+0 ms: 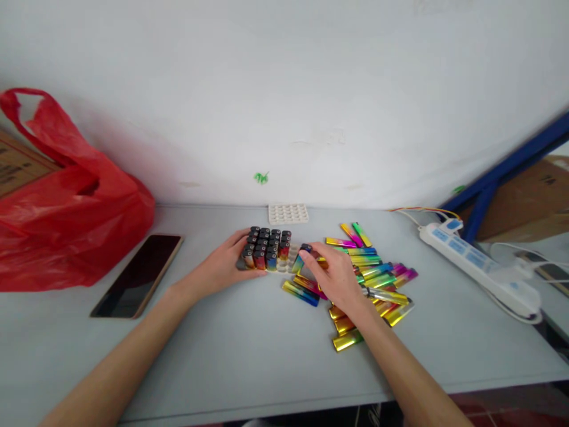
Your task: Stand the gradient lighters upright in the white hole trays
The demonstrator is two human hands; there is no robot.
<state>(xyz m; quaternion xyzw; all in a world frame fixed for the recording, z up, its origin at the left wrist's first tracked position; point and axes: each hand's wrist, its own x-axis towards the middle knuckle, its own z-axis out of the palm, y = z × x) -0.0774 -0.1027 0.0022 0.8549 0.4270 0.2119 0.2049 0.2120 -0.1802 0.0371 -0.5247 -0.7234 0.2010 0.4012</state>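
A white tray (284, 266) with holes stands on the table, its left part filled with several upright lighters (262, 249) that have black tops and shiny coloured bodies. Around the tray's left end my left hand (229, 258) is closed, thumb at the front and fingers behind. My right hand (333, 270) pinches one lighter (301, 259), black top up and slightly tilted, at the open holes on the right; I cannot tell whether its lower end is in a hole. Loose shiny lighters (373, 273) lie in a pile beside and under my right forearm.
A second white tray (288, 213) lies by the wall. To the left are a phone (137, 276) and a red plastic bag (80, 201) against a cardboard box (22, 163). On the right lie a white power strip (480, 267) with cables, a blue metal frame (502, 178) and another box (528, 201).
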